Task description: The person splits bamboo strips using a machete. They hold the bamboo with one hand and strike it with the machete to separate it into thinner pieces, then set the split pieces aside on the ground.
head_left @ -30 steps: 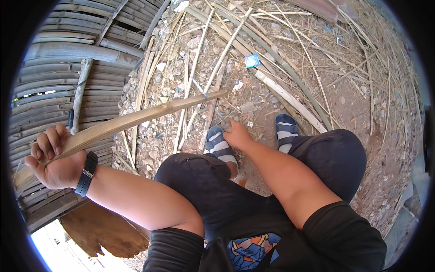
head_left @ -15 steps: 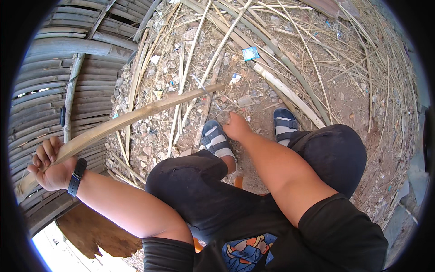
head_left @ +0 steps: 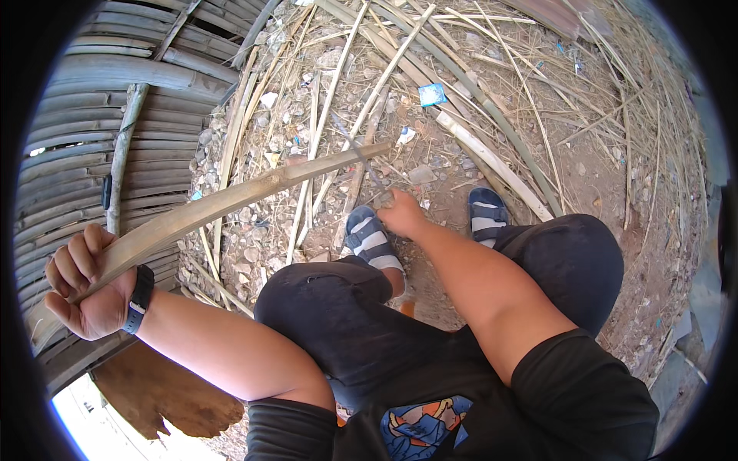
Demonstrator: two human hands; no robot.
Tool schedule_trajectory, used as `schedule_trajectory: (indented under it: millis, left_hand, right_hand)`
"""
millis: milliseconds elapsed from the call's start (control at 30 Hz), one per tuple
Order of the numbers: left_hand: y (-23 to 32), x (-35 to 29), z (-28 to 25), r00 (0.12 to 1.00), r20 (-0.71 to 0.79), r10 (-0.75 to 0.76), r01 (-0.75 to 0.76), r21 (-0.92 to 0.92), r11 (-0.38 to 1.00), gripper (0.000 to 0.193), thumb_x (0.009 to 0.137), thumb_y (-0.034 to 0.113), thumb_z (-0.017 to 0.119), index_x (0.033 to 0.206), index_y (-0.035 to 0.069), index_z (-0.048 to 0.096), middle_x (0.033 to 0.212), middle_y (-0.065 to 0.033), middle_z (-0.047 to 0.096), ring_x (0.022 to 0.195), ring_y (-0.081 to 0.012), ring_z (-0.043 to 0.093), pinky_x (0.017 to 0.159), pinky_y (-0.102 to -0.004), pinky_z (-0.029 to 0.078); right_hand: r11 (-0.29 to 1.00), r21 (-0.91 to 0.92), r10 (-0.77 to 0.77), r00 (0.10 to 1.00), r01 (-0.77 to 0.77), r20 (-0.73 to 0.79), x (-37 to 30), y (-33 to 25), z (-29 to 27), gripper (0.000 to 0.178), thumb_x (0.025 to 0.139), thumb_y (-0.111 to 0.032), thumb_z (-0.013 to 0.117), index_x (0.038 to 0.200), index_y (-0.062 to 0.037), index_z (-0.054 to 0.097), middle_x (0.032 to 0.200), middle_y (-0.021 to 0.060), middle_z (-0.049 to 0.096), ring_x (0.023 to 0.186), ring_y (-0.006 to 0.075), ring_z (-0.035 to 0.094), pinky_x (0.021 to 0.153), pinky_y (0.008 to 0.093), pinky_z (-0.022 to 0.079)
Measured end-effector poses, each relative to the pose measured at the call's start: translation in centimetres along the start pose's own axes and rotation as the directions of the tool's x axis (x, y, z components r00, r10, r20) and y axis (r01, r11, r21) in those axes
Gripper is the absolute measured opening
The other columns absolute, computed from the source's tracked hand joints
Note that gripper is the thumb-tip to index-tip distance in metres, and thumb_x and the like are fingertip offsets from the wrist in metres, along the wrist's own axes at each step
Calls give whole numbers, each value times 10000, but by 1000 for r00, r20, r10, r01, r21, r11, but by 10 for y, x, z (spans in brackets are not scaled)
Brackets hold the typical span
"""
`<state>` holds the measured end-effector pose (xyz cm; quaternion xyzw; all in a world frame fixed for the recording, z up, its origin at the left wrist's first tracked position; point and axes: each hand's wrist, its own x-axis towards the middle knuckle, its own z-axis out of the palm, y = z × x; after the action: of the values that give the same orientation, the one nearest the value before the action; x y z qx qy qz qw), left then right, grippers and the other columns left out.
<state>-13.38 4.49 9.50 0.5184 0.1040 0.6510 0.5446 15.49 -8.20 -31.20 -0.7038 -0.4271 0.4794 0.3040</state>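
A long split bamboo strip (head_left: 231,196) slants up from the lower left toward the middle. My left hand (head_left: 91,284), with a dark watch strap at its wrist, has its fingers curled around the strip's near part. My right hand (head_left: 401,213) is closed in front of my left foot. From its grip a knife with a thin grey blade (head_left: 372,174) points up and left, crossing the strip close to its tapered far end. The fingers hide the knife's handle, and the blade is slightly blurred.
A bamboo slat wall (head_left: 157,165) with an upright pole (head_left: 125,154) rises at the left. Several bamboo strips (head_left: 492,161) lie over stony ground at the far side. A blue packet (head_left: 432,94) lies among them. My sandalled feet (head_left: 369,234) flank my right hand.
The bamboo strip has shifted slightly to the right with my left hand. The knife blade has moved a little along with it near the tip; my right hand is almost in the same place.
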Motion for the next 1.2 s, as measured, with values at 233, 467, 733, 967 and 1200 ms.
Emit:
schedule_trajectory:
  millis: [233, 467, 733, 967, 1200]
  left_hand:
    - [-3, 0, 8, 991, 125, -42, 50, -60, 997, 350, 782, 231, 714, 631, 211, 398, 526, 88, 333, 486, -86, 298, 585, -283, 250]
    - [-3, 2, 19, 986, 163, -35, 42, -40, 998, 355, 787, 219, 699, 624, 222, 383, 524, 90, 326, 478, -83, 291, 582, -284, 247]
    - [-10, 4, 25, 1000, 23, 10, -10, -10, 1000, 293, 722, 175, 688, 616, 207, 417, 523, 76, 325, 479, -103, 290, 564, -304, 219]
    - [-8, 0, 24, 993, 115, -9, 11, -12, 1000, 302, 798, 208, 664, 639, 206, 408, 553, 78, 314, 505, -98, 293, 590, -298, 232]
    - [-10, 5, 19, 995, 96, 8, -11, 29, 1000, 260, 829, 207, 630, 657, 188, 437, 569, 67, 322, 515, -102, 301, 592, -305, 233]
  right_hand:
    - [984, 70, -171, 983, 166, 69, -5, -64, -8, 360, 746, -204, 694, 1032, -8, 598, 819, 224, 674, 736, 385, 673, 695, 436, 533]
    - [984, 99, -148, 989, 147, -4, -17, -38, 13, 464, 758, -184, 691, 1166, 20, 603, 896, 242, 683, 874, 364, 686, 777, 429, 528]
    - [999, 14, -42, 998, 41, 45, -19, -74, -11, 398, 755, -208, 673, 1075, 21, 610, 942, 251, 682, 910, 413, 669, 813, 456, 526]
    - [914, 148, -398, 905, 377, 150, -29, -98, -8, 344, 800, -205, 690, 1050, 6, 585, 907, 233, 685, 873, 378, 685, 768, 473, 533]
    - [981, -66, 182, 983, -181, 0, -7, -3, -5, 486, 777, -217, 692, 1173, 49, 601, 1128, 270, 661, 1084, 406, 636, 951, 433, 506]
